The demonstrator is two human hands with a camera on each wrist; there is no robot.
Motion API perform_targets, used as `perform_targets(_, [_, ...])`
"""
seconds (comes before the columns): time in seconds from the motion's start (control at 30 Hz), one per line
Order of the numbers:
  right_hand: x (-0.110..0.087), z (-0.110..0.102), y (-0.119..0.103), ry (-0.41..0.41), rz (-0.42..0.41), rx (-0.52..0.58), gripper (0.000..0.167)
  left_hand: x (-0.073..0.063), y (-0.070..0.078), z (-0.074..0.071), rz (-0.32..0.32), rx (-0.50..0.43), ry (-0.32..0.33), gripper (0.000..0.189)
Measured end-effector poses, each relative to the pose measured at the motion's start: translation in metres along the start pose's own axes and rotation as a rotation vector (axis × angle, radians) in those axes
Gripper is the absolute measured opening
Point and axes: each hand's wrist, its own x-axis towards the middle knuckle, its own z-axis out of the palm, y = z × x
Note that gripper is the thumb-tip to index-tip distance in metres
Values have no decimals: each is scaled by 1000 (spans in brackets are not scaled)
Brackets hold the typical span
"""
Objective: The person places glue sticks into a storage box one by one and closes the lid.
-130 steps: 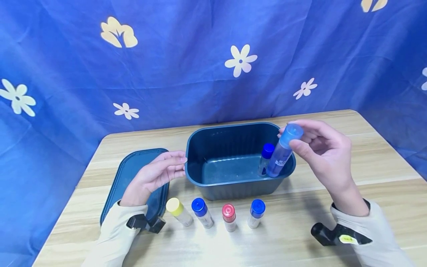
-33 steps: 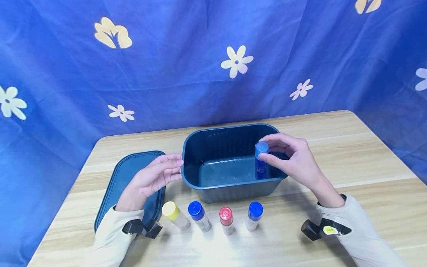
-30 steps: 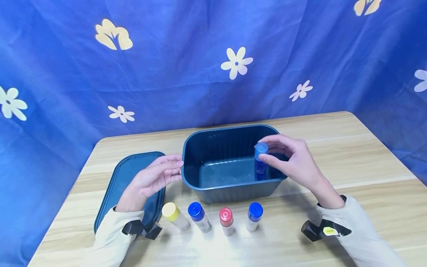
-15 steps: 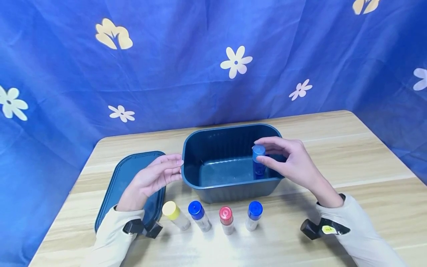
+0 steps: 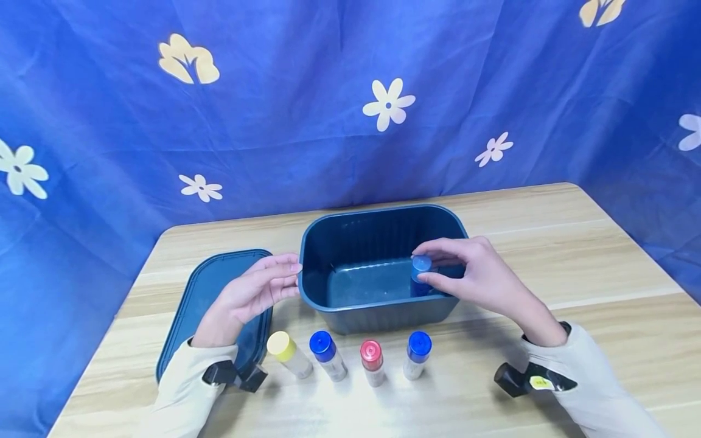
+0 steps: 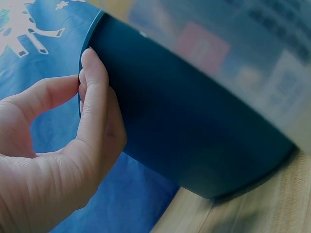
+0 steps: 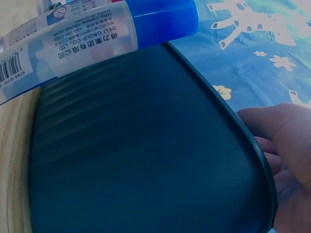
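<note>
Wood-grain table [image 5: 575,243], blue curtain [image 5: 296,121] behind. Right hand [image 5: 484,274] pinches light-blue-capped tube [image 5: 421,264] between thumb and fingers, lower in bin [image 5: 383,319] than a second ago, looks nearly set down; left hand [image 5: 249,295], fingers loose, touches bin's end.

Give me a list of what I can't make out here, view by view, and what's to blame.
1. Head view: the base of the held tube, hidden by the front wall of the bin.
2. Head view: part of the bin's right interior, behind the right hand.
3. Head view: print on the red-capped stick, too small.
4. Left wrist view: print on the foreground tube, blurred; top edge cuts it off.
</note>
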Motion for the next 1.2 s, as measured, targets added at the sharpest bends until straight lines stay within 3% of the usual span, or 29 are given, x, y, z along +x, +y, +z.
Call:
perform_targets(0.13, [-1,1,-1,-22,-18,-76,30,0,0,0,-3,0,4,27])
perform_targets(0.37, [-1,3,0,-26,-58,-86,31,0,-1,-1,4,2,-9,26])
perform_targets(1.2, [-1,2,1,-64,-33,-165,26,1,-3,0,22,-21,-43,23])
